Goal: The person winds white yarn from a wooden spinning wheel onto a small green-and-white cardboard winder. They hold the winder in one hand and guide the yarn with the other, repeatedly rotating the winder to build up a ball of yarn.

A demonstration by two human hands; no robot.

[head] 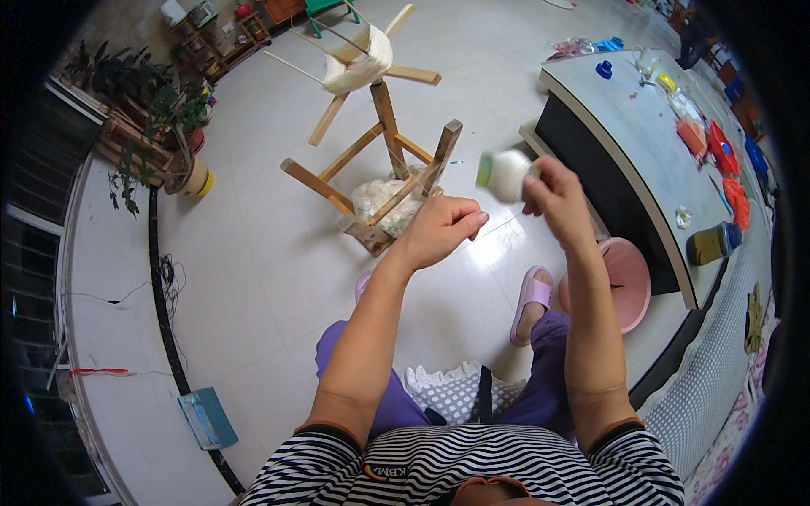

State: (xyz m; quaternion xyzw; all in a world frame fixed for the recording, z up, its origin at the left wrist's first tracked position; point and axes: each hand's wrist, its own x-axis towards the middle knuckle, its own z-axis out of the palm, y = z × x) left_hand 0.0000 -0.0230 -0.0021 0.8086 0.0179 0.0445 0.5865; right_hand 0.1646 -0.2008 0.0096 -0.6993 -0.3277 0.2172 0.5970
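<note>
My right hand (555, 199) grips one end of a ball of white yarn (508, 176) wound on a green core; the ball is a little blurred. Lower and to the left, my left hand (446, 229) is curled with thumb against forefinger on a thin white thread (503, 223), which spans the gap between my hands. Beyond them stands a wooden yarn swift (383, 120), its crossed arms and thin rods carrying a skein of off-white yarn (364, 63). A plastic bag of white material (383, 199) sits among the legs of its stand.
To my right are a table (607, 101) with scattered items, a jar (712, 243) near its edge, and a pink bin (626, 284) below. Potted plants (183, 158) stand at left. A blue box (207, 417) and dark cables (169, 284) lie along the left side.
</note>
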